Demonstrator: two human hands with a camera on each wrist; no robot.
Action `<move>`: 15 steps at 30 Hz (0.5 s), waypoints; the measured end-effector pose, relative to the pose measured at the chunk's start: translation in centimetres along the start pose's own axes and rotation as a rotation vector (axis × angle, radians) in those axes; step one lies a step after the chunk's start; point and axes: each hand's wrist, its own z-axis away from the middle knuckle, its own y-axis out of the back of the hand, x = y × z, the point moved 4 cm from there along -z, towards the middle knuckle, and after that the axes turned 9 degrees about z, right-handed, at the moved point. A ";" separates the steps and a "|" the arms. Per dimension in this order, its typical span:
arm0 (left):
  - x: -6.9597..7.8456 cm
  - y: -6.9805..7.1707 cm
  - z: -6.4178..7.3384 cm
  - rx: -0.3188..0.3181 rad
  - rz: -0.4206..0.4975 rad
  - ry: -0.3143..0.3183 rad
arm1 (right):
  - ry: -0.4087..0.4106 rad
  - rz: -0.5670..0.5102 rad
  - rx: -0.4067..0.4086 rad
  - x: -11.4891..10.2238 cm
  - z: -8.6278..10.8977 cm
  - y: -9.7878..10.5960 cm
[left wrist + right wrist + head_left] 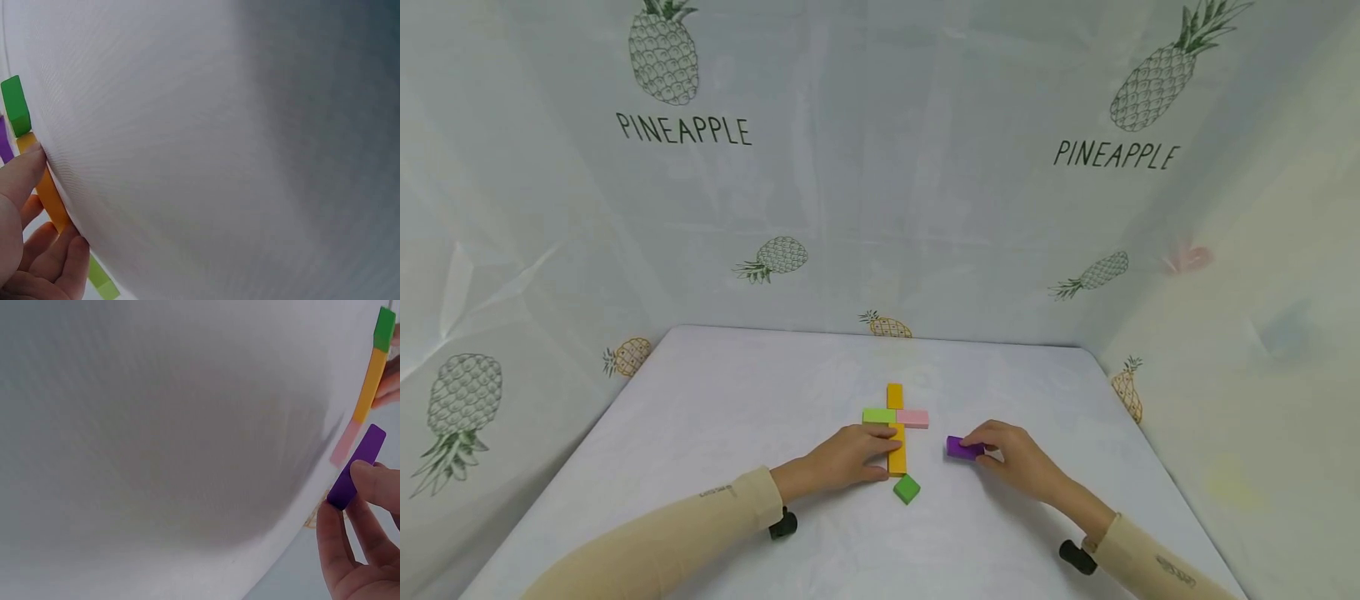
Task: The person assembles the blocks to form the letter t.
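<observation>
In the head view, a long orange block (897,461) lies on the white table. My left hand (850,456) holds it from the left, with the thumb by its near end and fingers across its far part. The left wrist view shows the thumb and curled fingers against the orange block (51,199). To the right, my right hand (1017,456) pinches a purple block (956,447) between thumb and fingers. A light green block (877,415) and a pink block (913,419) form a crosswise row beyond the long orange one. Past them is a shorter orange block (895,396).
A green block (907,489), turned like a diamond, sits at the near end of the long orange block. White cloth with pineapple prints (664,58) hangs behind and beside the table (760,367). Dark wrist cameras (783,524) stick out below both sleeves.
</observation>
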 end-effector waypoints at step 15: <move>0.1 0.1 0.1 0.001 -0.010 -0.011 | 0.045 0.003 -0.074 -2.8 1.4 -1.5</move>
